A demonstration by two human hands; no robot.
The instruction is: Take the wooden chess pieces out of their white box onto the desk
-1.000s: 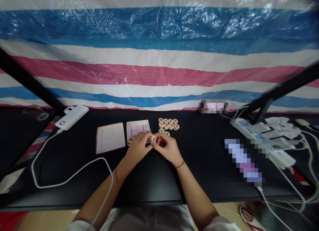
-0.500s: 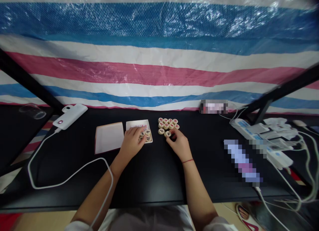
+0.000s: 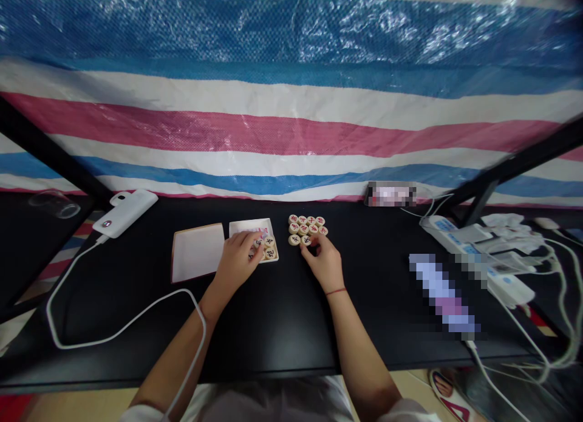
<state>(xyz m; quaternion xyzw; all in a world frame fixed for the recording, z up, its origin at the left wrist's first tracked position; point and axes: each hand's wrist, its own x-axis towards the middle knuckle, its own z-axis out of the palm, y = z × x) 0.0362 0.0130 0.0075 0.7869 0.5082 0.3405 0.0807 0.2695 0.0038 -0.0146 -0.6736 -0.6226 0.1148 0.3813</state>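
Over the white box [image 3: 274,256] is my left hand [image 3: 237,256], its thumb and fingers closed round a Chinese chess piece [image 3: 259,242] that looks tilted. Other pieces with black characters, such as one chess piece [image 3: 270,252], lie in the box beside my fingertips. To the right, my right hand [image 3: 325,261] pinches a black-lettered chess piece [image 3: 305,241] at the near end of a block of pieces on the table. Next to it lies another black-lettered piece [image 3: 294,240]. Behind these are rows of red-lettered pieces [image 3: 302,220].
The box lid [image 3: 198,250] lies left of the box on the black table [image 3: 273,325]. A white power bank [image 3: 127,212] has a cable [image 3: 118,336] looping across my left forearm. At right are a blurred phone [image 3: 441,294] and a power strip [image 3: 478,258].
My left fingers have drawn slightly left and closed round a piece in the box. My right hand stays at the same piece, with only a slight shift.
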